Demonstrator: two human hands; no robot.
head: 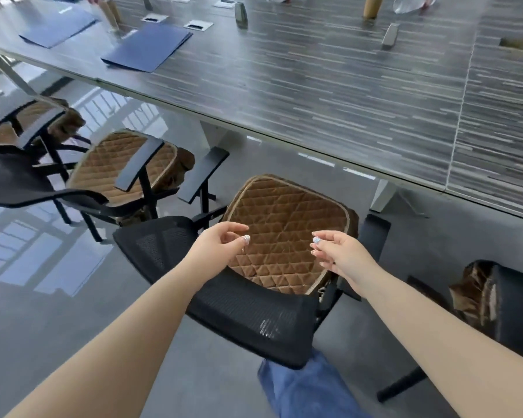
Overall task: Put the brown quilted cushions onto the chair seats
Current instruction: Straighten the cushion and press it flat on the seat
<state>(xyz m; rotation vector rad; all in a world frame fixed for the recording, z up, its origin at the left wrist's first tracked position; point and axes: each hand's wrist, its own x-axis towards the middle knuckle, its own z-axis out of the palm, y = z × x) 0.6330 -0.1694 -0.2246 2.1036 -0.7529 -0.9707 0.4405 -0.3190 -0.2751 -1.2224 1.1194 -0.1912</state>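
Brown quilted cushion [287, 233] lies flat on the seat of the nearest black mesh chair [242, 306], pulled out from the worktop [314, 86]. Left hand [215, 245] and right hand [341, 254] hover above it, fingers loosely curled, holding nothing. Another cushion [115, 167] covers the next chair's seat; a third, at far right [474, 291], appears crumpled.

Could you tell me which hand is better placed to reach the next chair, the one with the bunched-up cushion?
Probably the right hand: the bunched cushion lies on its side; the left hand would have to cross over.
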